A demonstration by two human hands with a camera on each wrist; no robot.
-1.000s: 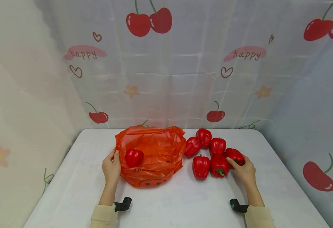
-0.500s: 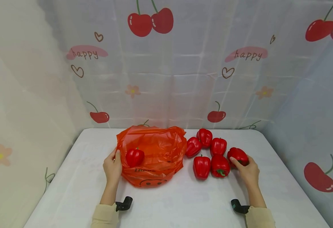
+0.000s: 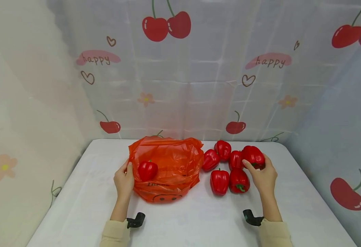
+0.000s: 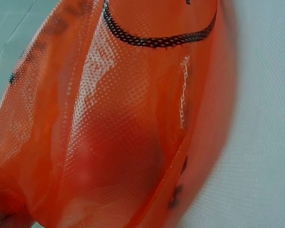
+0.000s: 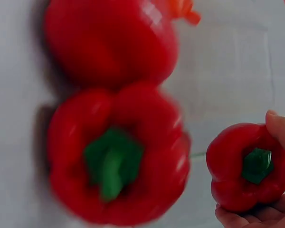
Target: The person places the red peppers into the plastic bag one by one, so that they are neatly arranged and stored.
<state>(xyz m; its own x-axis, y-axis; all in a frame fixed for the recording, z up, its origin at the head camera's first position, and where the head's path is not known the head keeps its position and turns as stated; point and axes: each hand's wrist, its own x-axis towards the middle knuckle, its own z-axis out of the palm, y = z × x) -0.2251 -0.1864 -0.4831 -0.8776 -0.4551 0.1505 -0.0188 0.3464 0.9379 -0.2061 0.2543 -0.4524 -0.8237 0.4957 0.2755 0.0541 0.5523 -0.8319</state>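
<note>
An orange plastic bag [image 3: 174, 161] lies with its mouth spread on the white table, a red bell pepper [image 3: 148, 171] inside it. My left hand [image 3: 124, 180] grips the bag's left edge; in the left wrist view the bag [image 4: 128, 118] hides most of that hand. At the right, my right hand [image 3: 264, 175] holds a red bell pepper [image 3: 253, 156] between thumb and fingers, raised off the table. The right wrist view shows this held pepper [image 5: 247, 166] with its green stem facing the camera.
Several more red bell peppers lie grouped right of the bag, among them one pepper [image 3: 219, 182] in front and another pepper [image 3: 239, 180] beside it. A printed curtain [image 3: 180, 85] stands behind the white table [image 3: 186, 226].
My right hand has lifted its pepper from the right of the group and carried it up, away from the table and slightly left. My left hand keeps its grip on the bag.
</note>
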